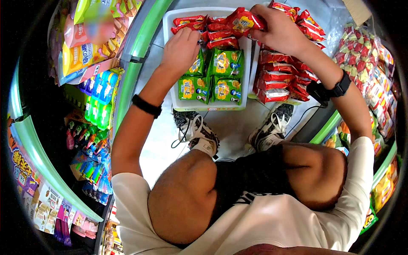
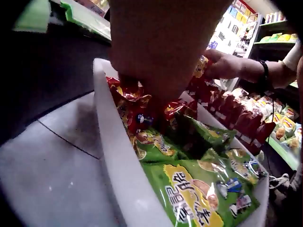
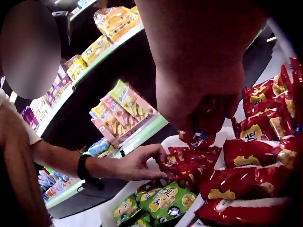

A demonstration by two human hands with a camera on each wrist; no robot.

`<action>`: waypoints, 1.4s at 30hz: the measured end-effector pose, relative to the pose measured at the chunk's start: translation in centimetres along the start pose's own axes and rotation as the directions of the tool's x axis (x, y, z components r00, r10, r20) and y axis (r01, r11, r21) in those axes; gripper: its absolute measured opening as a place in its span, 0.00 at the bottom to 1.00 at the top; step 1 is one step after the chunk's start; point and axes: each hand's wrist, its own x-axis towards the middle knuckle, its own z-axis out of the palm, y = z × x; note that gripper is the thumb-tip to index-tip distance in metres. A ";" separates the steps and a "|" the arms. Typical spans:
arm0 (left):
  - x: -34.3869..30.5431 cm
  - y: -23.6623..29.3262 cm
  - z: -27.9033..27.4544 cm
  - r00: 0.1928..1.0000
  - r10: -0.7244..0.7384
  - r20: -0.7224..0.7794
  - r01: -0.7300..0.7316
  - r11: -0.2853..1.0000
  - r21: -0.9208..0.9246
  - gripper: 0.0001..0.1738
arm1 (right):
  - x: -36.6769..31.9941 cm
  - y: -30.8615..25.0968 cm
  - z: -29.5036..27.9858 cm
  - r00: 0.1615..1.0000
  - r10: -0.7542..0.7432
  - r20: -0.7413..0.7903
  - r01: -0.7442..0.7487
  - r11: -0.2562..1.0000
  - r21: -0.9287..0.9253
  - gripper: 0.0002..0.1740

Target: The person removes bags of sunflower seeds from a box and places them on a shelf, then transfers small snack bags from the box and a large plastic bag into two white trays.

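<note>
My right hand holds a red snack packet between thumb and fingers over the far end of a white plastic bin. The left hand reaches into the bin's far left part, fingers at red snack packets standing there. In the right wrist view, the left hand's thumb and index finger are spread apart beside these packets. Its other fingertips are hidden. Several green snack packets lie flat in the near half of the bin, printed side up. More red packets stand in a row behind them.
Right of the bin, a second container holds stacked red packets. Shelves with a green edge curve along the left. Bagged snacks stand at the right. The person's shoes are just in front of the bin on the tiled floor.
</note>
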 end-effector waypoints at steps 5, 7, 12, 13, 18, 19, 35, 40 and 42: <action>-2.6 0.7 -1.1 0.948 0.079 0.308 0.000 0.969 -0.248 0.21 | -0.7 -2.3 -3.0 0.992 0.127 0.021 -0.129 0.989 0.070 0.22; -2.3 0.2 0.2 0.963 0.098 0.250 -0.033 0.967 -0.251 0.26 | -0.8 -1.5 -2.1 0.992 0.104 0.070 -0.111 0.987 0.118 0.24; 1.2 0.7 -0.1 0.722 -0.072 0.689 0.057 0.997 0.044 0.29 | -0.8 0.4 0.8 0.997 -0.074 -0.036 0.077 0.994 0.071 0.26; 1.4 0.9 -0.1 0.726 -0.083 0.682 0.068 0.997 0.048 0.29 | -0.6 -0.2 0.4 0.996 -0.088 -0.032 0.090 0.994 0.067 0.26; -0.3 1.1 -0.8 0.804 0.011 0.594 -0.060 0.996 0.064 0.21 | 0.6 -3.5 -1.1 0.990 -0.129 0.051 0.128 0.992 0.019 0.24; -1.1 1.6 -1.3 0.869 0.014 0.494 -0.067 0.994 0.090 0.22 | 1.2 -4.2 -1.1 0.981 -0.170 0.097 0.175 0.983 -0.049 0.25; -9.4 3.1 -3.9 0.953 -0.117 0.279 0.214 0.912 -0.349 0.32 | 6.2 -7.7 16.2 0.926 -0.373 0.053 0.335 0.750 -0.571 0.15; -7.7 1.8 -3.3 0.903 -0.130 0.410 0.287 0.892 -0.349 0.27 | 6.8 -7.6 15.9 0.960 -0.253 -0.118 0.167 0.860 -0.482 0.23; -7.1 1.5 -2.7 0.894 -0.124 0.430 0.276 0.909 -0.313 0.26 | 7.0 -7.7 14.1 0.977 -0.167 -0.129 0.119 0.940 -0.320 0.29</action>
